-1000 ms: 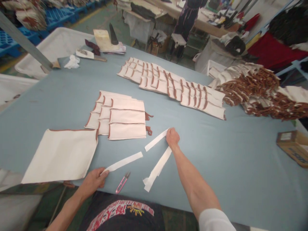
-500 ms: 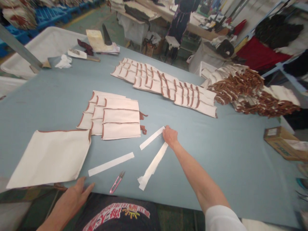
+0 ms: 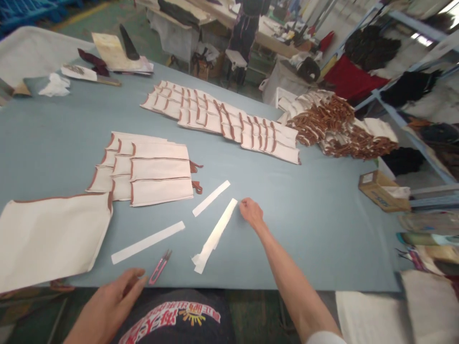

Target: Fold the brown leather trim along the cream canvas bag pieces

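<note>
My right hand (image 3: 251, 213) lies on the blue-grey table (image 3: 308, 210), fingers curled, just right of the far end of a long white fabric strip (image 3: 214, 235); nothing shows in it. A shorter white strip (image 3: 211, 198) lies just beyond. My left hand (image 3: 111, 301) hovers open at the table's near edge, fingertips close to pink thread snips (image 3: 159, 267). A third white strip (image 3: 147, 242) lies above that hand. A cream fabric piece with brown edging (image 3: 50, 236) lies at the near left.
Overlapping cream pieces with brown trim (image 3: 143, 172) sit mid-table, a long row of them (image 3: 222, 119) farther back, and a heap (image 3: 340, 126) at the right. A cardboard box (image 3: 382, 190) stands at the right edge. A person stands beyond the table.
My right hand let go of the two strips and drew back slightly right. My left hand released the near strip and pulled back to the table edge. The view swung right.
</note>
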Demonstrator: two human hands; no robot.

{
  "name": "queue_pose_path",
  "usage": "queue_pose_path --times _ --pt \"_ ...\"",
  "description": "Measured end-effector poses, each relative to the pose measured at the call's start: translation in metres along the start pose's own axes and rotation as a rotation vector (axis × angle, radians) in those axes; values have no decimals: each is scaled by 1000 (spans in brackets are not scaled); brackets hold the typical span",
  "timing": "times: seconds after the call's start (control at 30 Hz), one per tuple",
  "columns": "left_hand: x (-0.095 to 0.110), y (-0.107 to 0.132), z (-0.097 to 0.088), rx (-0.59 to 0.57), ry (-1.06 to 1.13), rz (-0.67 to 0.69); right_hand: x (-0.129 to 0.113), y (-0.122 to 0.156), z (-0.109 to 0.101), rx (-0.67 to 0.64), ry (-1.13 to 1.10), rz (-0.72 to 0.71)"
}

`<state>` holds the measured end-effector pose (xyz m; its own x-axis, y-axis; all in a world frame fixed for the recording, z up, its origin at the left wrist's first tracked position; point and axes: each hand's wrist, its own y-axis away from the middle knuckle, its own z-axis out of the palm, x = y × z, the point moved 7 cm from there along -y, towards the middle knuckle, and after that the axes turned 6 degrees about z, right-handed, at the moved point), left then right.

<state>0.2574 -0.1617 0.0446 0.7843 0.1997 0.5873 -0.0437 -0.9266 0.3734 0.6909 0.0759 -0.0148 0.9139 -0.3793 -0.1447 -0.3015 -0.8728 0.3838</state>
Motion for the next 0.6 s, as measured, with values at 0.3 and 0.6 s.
queue_pose_path --times 0.3,0.6 --pt "87 -56 92 -286 40 148 23 111 67 38 -229 -52" --pt "73 -59 105 -345 -48 147 4 204 101 21 -289 -250"
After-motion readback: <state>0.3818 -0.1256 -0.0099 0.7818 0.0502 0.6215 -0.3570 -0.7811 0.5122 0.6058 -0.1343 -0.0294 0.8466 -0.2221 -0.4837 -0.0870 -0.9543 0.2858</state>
